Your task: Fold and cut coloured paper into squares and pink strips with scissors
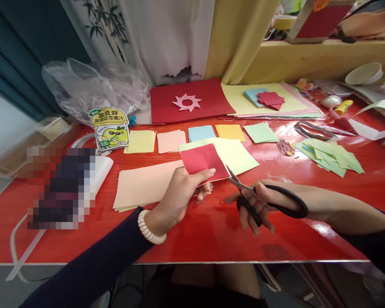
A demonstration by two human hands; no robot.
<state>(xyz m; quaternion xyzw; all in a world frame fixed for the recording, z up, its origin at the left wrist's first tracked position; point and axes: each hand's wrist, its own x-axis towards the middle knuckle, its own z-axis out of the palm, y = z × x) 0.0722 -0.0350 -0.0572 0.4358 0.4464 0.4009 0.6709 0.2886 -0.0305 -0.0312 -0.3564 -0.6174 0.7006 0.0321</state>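
My left hand [182, 188] pinches a piece of red paper [203, 160] between thumb and fingers, above the table. In my right hand [259, 201] is a pair of scissors [242, 185] with black handles, its blades parted at the right edge of the red paper. Whether the blades have cut into the paper, I cannot tell. Behind the red paper lies a pale yellow-green sheet [237, 154]. Partly under my left hand rests a stack of long peach paper strips [144, 184].
Small stacks of square paper, such as the blue stack [201, 133], line up behind my hands. A pink paper star ring [187, 103] lies on a red sheet [162, 96]. Green paper scraps [332, 156] and another metal tool [314, 130] lie right. A juice pouch [111, 130] stands left.
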